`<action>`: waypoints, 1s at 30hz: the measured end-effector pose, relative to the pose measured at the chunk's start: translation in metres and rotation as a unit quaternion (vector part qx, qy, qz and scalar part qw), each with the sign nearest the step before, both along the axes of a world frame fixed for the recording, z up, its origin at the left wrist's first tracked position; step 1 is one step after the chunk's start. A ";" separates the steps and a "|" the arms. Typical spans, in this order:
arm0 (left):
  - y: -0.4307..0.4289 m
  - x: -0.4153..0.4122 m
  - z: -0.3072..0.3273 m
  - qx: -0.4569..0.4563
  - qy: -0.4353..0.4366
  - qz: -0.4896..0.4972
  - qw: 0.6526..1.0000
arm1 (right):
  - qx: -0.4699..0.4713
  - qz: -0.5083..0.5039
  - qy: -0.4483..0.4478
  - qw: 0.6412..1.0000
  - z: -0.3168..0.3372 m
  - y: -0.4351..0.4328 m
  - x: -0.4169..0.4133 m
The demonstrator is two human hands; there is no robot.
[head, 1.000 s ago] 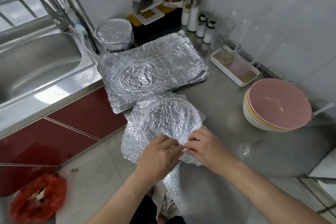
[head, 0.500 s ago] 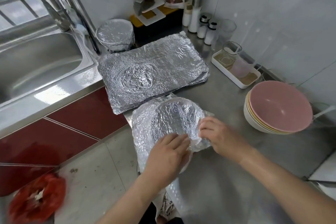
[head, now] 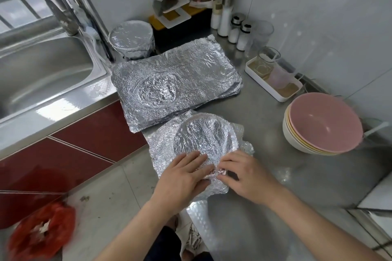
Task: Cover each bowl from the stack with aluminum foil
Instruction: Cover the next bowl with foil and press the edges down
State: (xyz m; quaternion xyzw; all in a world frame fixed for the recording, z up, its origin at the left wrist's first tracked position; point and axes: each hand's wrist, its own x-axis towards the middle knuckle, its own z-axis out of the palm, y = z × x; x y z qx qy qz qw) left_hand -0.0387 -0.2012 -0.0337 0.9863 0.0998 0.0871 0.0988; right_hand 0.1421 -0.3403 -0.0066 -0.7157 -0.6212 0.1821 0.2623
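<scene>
Left hand lies flat with straight fingers, pressing the aluminum foil down at the near rim of the foil-wrapped bowl. Right hand, at 3 o'clock from it and almost touching, has its fingers slightly bent, with the tips on a crumpled fold of the foil edge. Whether it pinches that fold or only pushes on it cannot be made out. The bowl sits at the near edge of the steel counter, at 12 o'clock from the hands. It is hidden under the sheet, so only its round outline shows.

At 11 o'clock from the bowl, just beside it, lies a pile of foil sheets with a round dent in the top one. Beyond that, at 11 o'clock, stands a covered bowl. At 3 o'clock, well apart, is the stack of bowls, pink on top. A white tray with glasses is at 1 o'clock, with shakers and a rack behind it against the tiled wall.

A steel sink fills the 9 to 10 o'clock side, above red cabinet fronts. A blurred red bag lies on the floor at 7 o'clock.

Print on a packet on the rack is too small to read.
</scene>
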 end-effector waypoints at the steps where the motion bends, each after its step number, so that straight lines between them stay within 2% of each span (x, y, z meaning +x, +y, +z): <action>1: 0.000 0.000 -0.001 0.001 -0.001 0.001 1.000 | 0.003 -0.004 0.007 1.000 0.000 0.001 0.001; 6: -0.001 0.002 0.003 -0.025 -0.065 0.008 0.998 | 0.031 -0.024 0.018 0.999 -0.004 -0.001 0.003; 12: 0.000 0.001 0.002 -0.006 -0.126 -0.002 0.992 | 0.055 0.019 -0.076 0.995 -0.013 -0.003 0.006; 18: -0.002 0.002 0.001 0.041 -0.130 -0.001 0.991 | 0.094 0.045 -0.160 0.982 -0.018 0.000 0.008; 22: -0.011 0.005 0.002 0.059 -0.103 0.022 0.993 | 0.096 0.081 -0.185 0.975 -0.014 0.004 0.016; 26: -0.024 0.021 0.012 -0.006 -0.064 0.075 0.995 | 0.066 0.059 -0.183 0.979 -0.006 0.010 0.034; 28: -0.024 0.025 0.020 -0.052 -0.069 0.052 0.995 | 0.045 0.015 -0.182 0.982 0.003 0.009 0.038; 30: -0.014 0.026 0.025 -0.065 -0.073 0.031 0.995 | 0.037 -0.009 -0.144 0.989 0.010 0.006 0.031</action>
